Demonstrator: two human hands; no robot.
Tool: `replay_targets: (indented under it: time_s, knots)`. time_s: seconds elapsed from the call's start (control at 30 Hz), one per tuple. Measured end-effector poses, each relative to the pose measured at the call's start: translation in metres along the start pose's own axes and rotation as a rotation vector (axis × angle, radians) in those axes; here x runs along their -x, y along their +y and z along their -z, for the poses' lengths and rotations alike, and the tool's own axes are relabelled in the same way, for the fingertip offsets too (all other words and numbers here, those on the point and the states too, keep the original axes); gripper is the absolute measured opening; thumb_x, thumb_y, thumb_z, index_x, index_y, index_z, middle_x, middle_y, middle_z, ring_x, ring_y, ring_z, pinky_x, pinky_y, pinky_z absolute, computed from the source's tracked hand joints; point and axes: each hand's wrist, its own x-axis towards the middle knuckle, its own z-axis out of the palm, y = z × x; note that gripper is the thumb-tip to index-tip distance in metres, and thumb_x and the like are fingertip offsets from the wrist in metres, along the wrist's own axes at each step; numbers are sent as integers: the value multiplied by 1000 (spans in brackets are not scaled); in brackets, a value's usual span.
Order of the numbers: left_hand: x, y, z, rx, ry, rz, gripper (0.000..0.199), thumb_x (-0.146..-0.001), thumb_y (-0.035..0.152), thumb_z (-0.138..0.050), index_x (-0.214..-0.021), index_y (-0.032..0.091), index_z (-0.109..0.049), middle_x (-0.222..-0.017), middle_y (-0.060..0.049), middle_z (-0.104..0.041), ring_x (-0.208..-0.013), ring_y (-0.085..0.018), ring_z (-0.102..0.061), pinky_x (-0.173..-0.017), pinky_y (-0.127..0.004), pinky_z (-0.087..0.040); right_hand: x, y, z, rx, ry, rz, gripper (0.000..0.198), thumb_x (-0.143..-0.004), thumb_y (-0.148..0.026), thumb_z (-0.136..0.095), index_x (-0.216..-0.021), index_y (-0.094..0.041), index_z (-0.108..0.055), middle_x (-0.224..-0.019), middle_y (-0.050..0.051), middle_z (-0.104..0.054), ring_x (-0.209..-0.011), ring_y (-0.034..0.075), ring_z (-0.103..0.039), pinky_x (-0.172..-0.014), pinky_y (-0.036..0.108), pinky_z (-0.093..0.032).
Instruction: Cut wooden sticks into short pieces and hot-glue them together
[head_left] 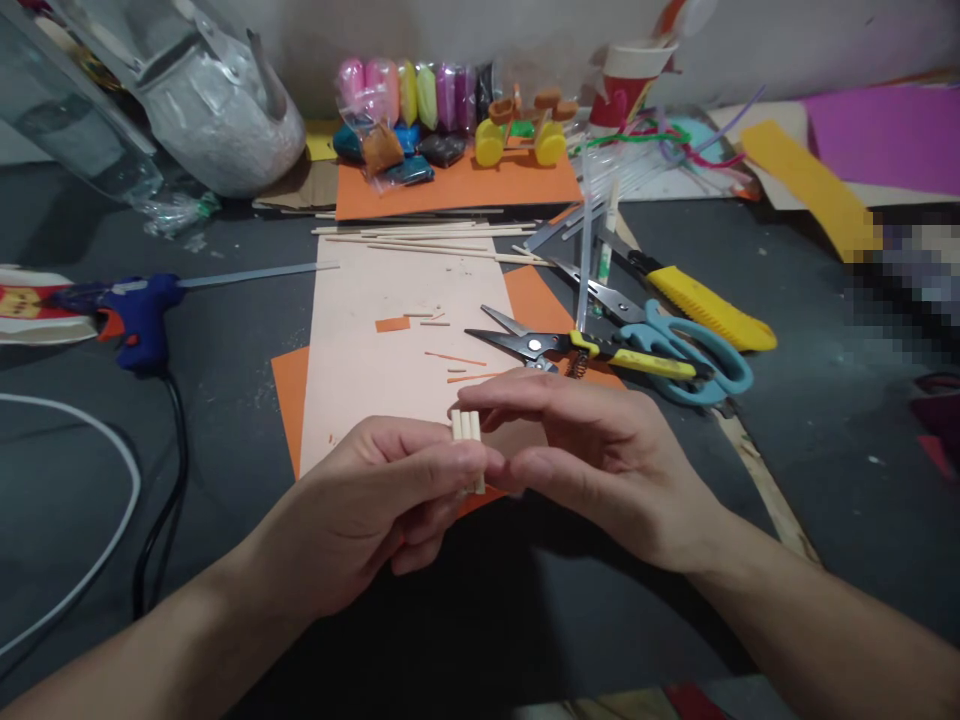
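Note:
Between the thumb and fingers of my left hand (397,490) is a small piece made of three short wooden sticks (466,426), set side by side and upright. My thumb covers part of it. My right hand (600,450) is beside it with thumb and index finger apart. Its index fingertip is by the top of the sticks; whether it touches them I cannot tell. Beneath and beyond my hands lies a pale sheet (375,380) with thin offcuts and a small orange paper piece (393,324) on it.
Yellow-handled pruning snips (534,345), blue scissors (701,365) and a yellow utility knife (709,305) lie to the right. On the left is a blue glue gun (142,315) with its cord. Long thin sticks (420,235), clay packets (450,95) and a metal kettle (225,120) are farther back.

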Motion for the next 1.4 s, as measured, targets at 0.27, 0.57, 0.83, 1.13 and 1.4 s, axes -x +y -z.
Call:
replay_targets:
  time_s: [0.27,0.57,0.83,1.13,1.4]
  knots:
    - [0,-2,2,-166,62,-70,21,-88,36,-67,-82,21,-80,-49,8,-38,-41,-2,-28,-38,-12,-25,1,5,-4,274,-45,204,45,-83,-22,-76,-125,-20,-61,-111,6,-73,-107,18,-65,-92,29,-51]
    - [6,-3,0,-527,102,-122,41,-92,42,-60,-60,17,-59,-47,8,-38,-43,-4,-31,-39,-16,-22,-2,1,2,-52,-19,-8,19,-91,-25,-66,-108,-22,-73,-109,5,-72,-109,19,-65,-94,29,-51]
    - [6,0,-7,-800,96,-271,35,-95,33,-53,-66,16,-61,-54,7,-35,-48,-6,-30,-42,-19,-23,-3,1,-1,-186,-9,-68,7,-87,-18,-70,-90,-20,-76,-96,4,-70,-90,16,-67,-79,28,-54]
    - [2,5,2,-1039,79,-319,39,-97,39,-50,-69,16,-63,-65,2,-53,-61,-10,-46,-54,-21,-36,-5,0,-4,-160,18,-112,8,-85,-16,-69,-78,-18,-71,-89,3,-69,-85,16,-66,-76,28,-52]
    - [8,18,19,-1273,430,-463,30,-97,41,-52,-82,22,-70,-77,2,-64,-72,-12,-59,-64,-22,-42,-6,11,-9,460,-8,-50,17,-88,-11,-61,-75,-19,-69,-95,6,-65,-93,21,-58,-84,38,-47]
